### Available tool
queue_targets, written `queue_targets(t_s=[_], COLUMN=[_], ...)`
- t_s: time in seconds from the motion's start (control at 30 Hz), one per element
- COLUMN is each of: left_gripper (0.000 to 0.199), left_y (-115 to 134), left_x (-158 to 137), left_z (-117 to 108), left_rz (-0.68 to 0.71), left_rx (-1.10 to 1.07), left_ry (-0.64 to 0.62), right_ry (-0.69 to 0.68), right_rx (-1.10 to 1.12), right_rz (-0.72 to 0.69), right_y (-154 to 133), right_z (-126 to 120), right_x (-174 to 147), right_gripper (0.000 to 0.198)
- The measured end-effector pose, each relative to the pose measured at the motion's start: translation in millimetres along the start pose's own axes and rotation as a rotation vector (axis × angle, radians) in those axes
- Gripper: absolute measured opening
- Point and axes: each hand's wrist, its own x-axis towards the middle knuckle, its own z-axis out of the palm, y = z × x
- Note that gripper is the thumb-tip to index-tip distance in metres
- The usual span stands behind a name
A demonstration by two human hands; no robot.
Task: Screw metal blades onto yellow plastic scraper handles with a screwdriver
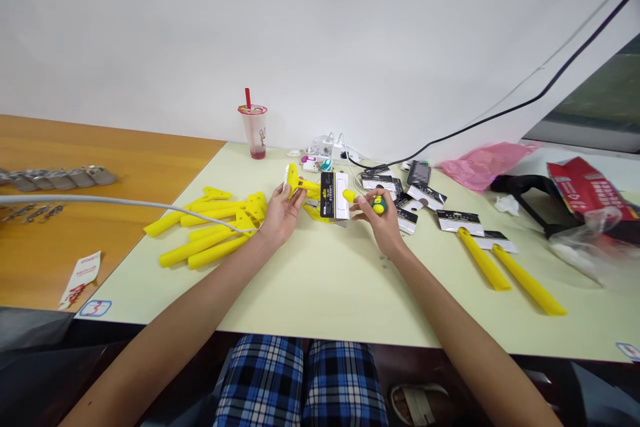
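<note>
My left hand (283, 213) is closed around the wide head of a yellow scraper-like tool (309, 185). A black-and-white header card (334, 195) sits around its handle, and the yellow handle end (349, 195) pokes out on the card's right side. My right hand (383, 220) is closed at that end, with a round green-and-yellow tool handle (379, 205) in its grip; the tool's far part is hidden. Left of my left hand lies a pile of similar yellow tools (215, 227). Loose black-and-white cards (407, 220) are scattered beyond my right hand.
Two carded yellow tools (485, 260) lie at the right. A drink cup (256, 132) with a red straw stands near the wall by a power strip (327, 147). A pale cable (125, 201) crosses the left side. A pink bag (487, 165) and black frame (530, 197) are rightward.
</note>
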Motion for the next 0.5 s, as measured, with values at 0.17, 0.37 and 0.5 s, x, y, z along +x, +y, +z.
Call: queue_targets(t_s=[0.17,0.37,0.5], left_gripper=[0.020,0.021,0.018], left_y=[-7,-10,-8], left_x=[-3,-3,-1], left_z=[0,-6,-9], left_rz=[-0.061,-0.100,-0.128], left_rx=[0.003,0.076,0.141], left_ry=[0.006,-0.106,-0.149], right_ry=[-0.069,-0.048,-0.057], right_rx=[-0.077,-0.043,-0.055], right_rz=[-0.022,-0.009,-0.012], right_y=[-3,0,-2], right_z=[3,-1,-3], right_x=[-4,-1,1], right_gripper=[0.061,0.065,0.063])
